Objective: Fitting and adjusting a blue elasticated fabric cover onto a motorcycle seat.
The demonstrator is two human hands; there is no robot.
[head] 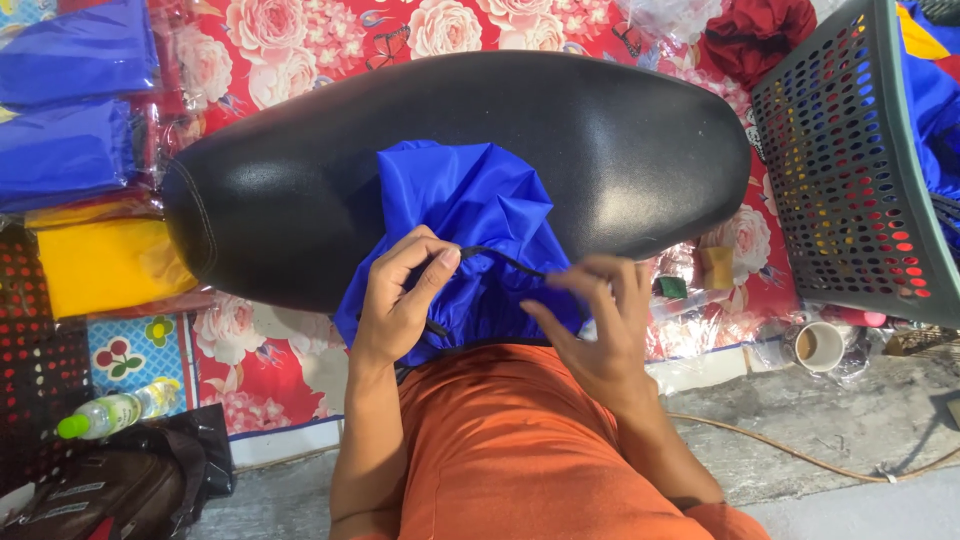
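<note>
The fingers [432, 262] of the left hand [398, 300] are curled narrow and pinch a thin black drawstring [500, 257] between thumb and forefinger; the right hand [600, 325] has its fingers drawn together on the other end of the same cord at the fabric edge, though whether it grips cord alone or cord and hem together cannot be told from this angle.

The cord runs taut between the two hands along the gathered mouth of a blue nylon bag [465, 215]; the bag lies draped over the near side of a black motorcycle seat [450, 140], its lower part hanging toward the person's orange-clad lap [510, 450].

Handling, as judged from appearance: the fabric is thin, glossy and heavily creased, hence light, limp and probably slippery; it holds no shape of its own; the best hold is the cord or the bunched hem, not the smooth panel. The cord is narrow and flexible and calls for a fingertip pinch.

The seat is a long rounded form with a smooth leather-like skin and a stitched seam at its left end; it rests on a red floral sheet [300, 40]. Folded blue and yellow packets [75, 110] in clear wrap lie at left; a grey perforated plastic basket [850, 170] stands at right; a green-capped bottle [115, 410] lies lower left.
</note>
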